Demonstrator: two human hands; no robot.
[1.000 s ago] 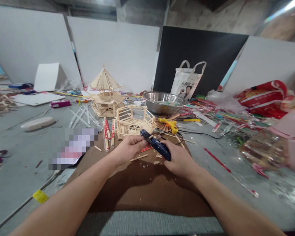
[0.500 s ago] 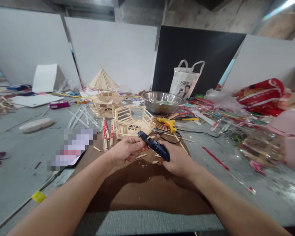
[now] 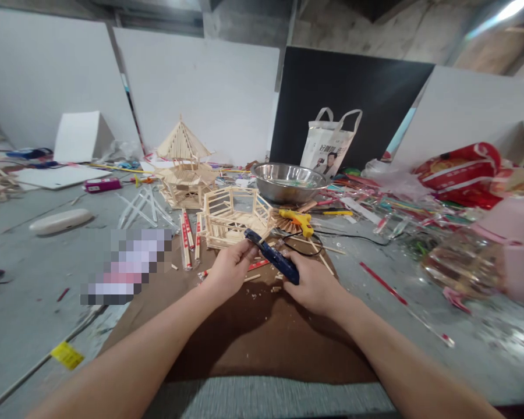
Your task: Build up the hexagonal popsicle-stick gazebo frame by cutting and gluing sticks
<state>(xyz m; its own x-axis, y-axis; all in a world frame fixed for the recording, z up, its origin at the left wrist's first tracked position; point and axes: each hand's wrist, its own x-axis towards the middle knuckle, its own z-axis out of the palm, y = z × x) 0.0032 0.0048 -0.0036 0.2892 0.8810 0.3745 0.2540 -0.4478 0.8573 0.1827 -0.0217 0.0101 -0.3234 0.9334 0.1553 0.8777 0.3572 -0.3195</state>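
My right hand [image 3: 312,282] is wrapped round the handles of a dark blue hand cutter [image 3: 276,259], whose head points up and to the left. My left hand [image 3: 231,265] is closed in a pinch at the cutter's head. A pale wooden stick seems to be between its fingers, mostly hidden, with a light tip showing by the jaws. Just beyond the hands stands an open railed frame of wooden sticks [image 3: 220,218]. Short cut pieces [image 3: 277,282] and crumbs lie below the cutter on a brown mat [image 3: 262,349].
A stick pavilion [image 3: 186,174] stands behind the frame. Right of it are a steel bowl [image 3: 262,180] and a yellow glue gun [image 3: 299,221] with a black cord. Red-wrapped stick packs [image 3: 186,238] and a phone [image 3: 131,267] lie left. A pink-lidded jug [image 3: 463,256] stands right.
My left hand has turned, its back now more toward me, and its fingers stay at the cutter's head. The cutter has barely moved. A red-wrapped strip below the hands shows more.
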